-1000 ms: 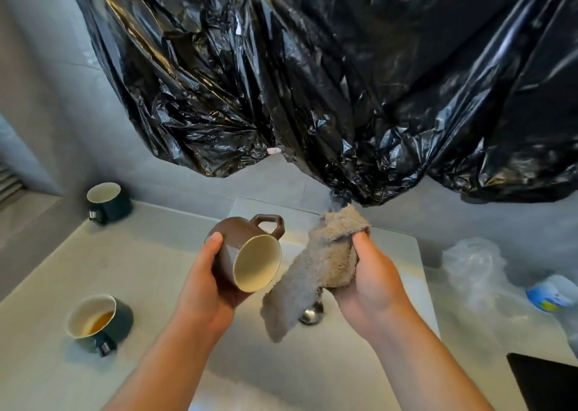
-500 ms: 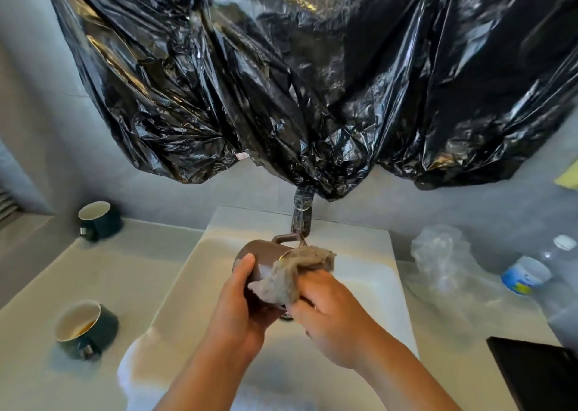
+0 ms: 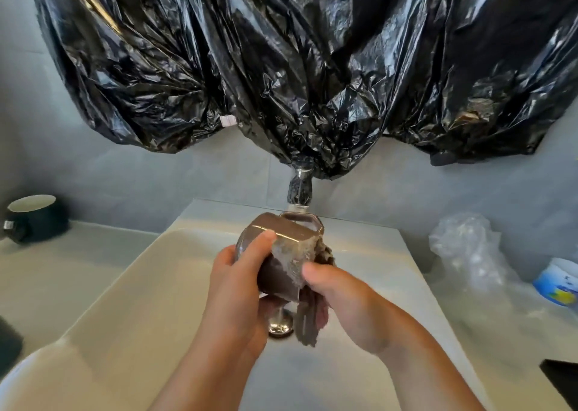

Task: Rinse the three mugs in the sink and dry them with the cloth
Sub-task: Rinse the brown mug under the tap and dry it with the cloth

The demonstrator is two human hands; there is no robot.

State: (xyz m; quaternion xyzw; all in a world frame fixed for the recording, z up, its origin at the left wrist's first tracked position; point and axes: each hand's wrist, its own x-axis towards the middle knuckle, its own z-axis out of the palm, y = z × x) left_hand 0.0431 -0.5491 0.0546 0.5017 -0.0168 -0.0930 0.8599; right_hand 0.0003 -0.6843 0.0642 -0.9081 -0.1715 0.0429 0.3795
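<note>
Over the white ceramic sink [image 3: 140,285], set mid-bench, the left hand [image 3: 240,291] curls its fingers and thumb round the glossy brown ceramic mug [image 3: 275,274], held tipped above the chrome drain [image 3: 281,327]. The right hand [image 3: 347,298] pinches the grey fluffy cloth [image 3: 295,259] against the mug's side.

The likely risk is that hard rubbing twists the wet glaze out of the one-handed grip and the mug drops and chips. The cloth's hanging tail could also soak up water near the drain.

In view are two hands, one cloth and one brown mug. A dark shape [image 3: 9,338] at the pale bench's [image 3: 62,270] left edge may be another mug; I cannot tell. One dark green mug [image 3: 34,219] stands at the far left corner.
</note>
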